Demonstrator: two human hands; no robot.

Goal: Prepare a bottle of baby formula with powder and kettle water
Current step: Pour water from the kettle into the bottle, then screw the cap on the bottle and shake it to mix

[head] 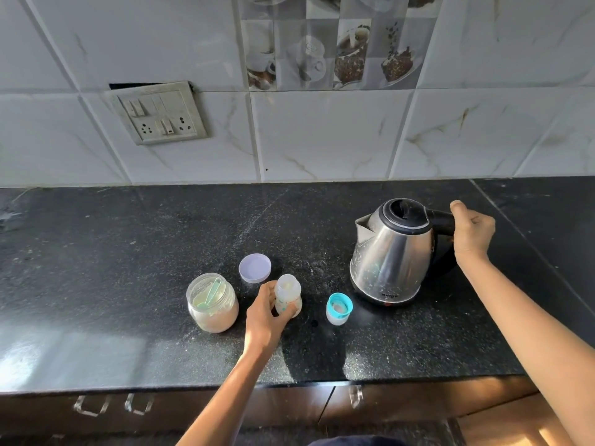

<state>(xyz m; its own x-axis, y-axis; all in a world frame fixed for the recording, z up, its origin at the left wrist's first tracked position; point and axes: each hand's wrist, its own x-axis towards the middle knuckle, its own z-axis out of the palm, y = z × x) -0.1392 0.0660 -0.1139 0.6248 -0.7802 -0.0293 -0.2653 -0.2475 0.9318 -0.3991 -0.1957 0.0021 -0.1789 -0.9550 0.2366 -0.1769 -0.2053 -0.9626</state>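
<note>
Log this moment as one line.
left hand: holds open bottle | right hand: grips kettle handle | jar: open, scoop inside | pour: not begun

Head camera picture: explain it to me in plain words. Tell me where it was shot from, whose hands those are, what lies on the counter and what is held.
No machine here: a person wears one camera on the head, looking down at their own bare hands. The left hand holds an open baby bottle standing on the black counter. The right hand grips the steel kettle by its black handle. Left of the bottle stands an open powder jar with a green scoop inside; a lilac lid lies just behind them. A teal cap sits between bottle and kettle.
</note>
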